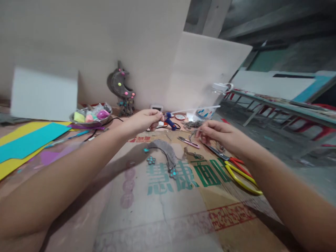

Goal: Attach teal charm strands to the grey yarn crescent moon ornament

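Observation:
My left hand (151,120) is raised above the back of the cardboard, its thumb and fingers closed in a pinch; anything between them is too small to make out. My right hand (216,134) is closed at the fingertips on grey string (192,135), which shows beside them. Between and below both hands lies a grey crescent (166,150) on the cardboard (131,217), with turquoise-centred flowers at its tips. A separate turquoise flower (151,160) sits to its left. Under my right hand are a pink craft knife (189,142) and scissors (240,175) with yellow and red handles.
A decorated grey moon (119,85) stands against the back wall. A blue glue gun (171,122), a tape roll (180,117) and a clear bottle (210,101) are behind the hands. At left are a tray of colourful clay (90,120) and turquoise and yellow sheets (34,140).

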The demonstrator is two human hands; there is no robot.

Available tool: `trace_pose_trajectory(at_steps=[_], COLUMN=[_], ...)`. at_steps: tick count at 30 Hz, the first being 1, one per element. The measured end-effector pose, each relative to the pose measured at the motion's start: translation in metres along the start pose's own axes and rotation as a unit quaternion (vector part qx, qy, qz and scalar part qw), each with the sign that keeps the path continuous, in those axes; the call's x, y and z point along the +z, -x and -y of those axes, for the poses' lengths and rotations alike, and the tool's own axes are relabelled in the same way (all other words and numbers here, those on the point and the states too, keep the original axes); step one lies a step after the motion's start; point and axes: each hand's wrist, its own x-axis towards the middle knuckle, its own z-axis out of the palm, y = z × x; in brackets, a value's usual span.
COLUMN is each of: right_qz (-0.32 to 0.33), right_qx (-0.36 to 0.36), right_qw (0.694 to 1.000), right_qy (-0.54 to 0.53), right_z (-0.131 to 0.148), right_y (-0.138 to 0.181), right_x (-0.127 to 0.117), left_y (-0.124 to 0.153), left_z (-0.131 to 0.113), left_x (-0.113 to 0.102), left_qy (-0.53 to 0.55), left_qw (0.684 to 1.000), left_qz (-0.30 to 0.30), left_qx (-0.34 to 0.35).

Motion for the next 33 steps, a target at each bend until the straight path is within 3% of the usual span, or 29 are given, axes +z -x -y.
trace_pose_trajectory(at_steps=[2,5,9,11,14,15,17,22,28,30,33], right_qz=[-0.021,-0.088,-0.202,-0.221,-0.207,-0.195,-0.16,-0.136,-0.14,-0.148,-0.151], right_qx=[0.01,0.019,0.044,0.053,0.051,0.048,0.037,0.046,0.095,0.112,0.125], right_qw=[0.999,0.985,0.952,0.945,0.948,0.951,0.957,0.955,0.95,0.95,0.95], right_qy=[-0.045,-0.147,-0.224,-0.236,-0.238,-0.237,-0.241,-0.259,-0.261,-0.252,-0.242], right_z=[0.002,0.005,0.004,0.003,0.002,0.003,0.006,0.021,0.03,0.028,0.022], right_y=[0.002,0.004,0.001,-0.002,-0.003,-0.003,-0.001,0.002,0.001,0.0,-0.003], right_x=[-0.004,-0.015,-0.035,-0.039,-0.031,-0.025,-0.013,0.009,0.013,0.013,0.01], left_y=[0.004,0.011,0.023,0.033,0.051,0.057,0.068,0.083,0.088,0.095,0.118], left_z=[-0.004,-0.007,-0.003,0.004,0.025,0.034,0.052,0.083,0.083,0.079,0.065], left_x=[-0.018,-0.05,-0.096,-0.112,-0.117,-0.115,-0.108,-0.097,-0.091,-0.098,-0.13], left_qy=[-0.109,-0.279,-0.377,-0.425,-0.537,-0.576,-0.59,-0.595,-0.568,-0.558,-0.539], left_qw=[0.994,0.956,0.916,0.895,0.839,0.809,0.791,0.779,0.791,0.793,0.798], left_qz=[-0.025,-0.087,-0.133,-0.112,-0.049,-0.051,-0.039,-0.033,-0.041,-0.06,-0.113], left_qx=[0.015,0.023,-0.042,-0.07,-0.068,-0.105,-0.155,-0.195,-0.222,-0.236,-0.243])
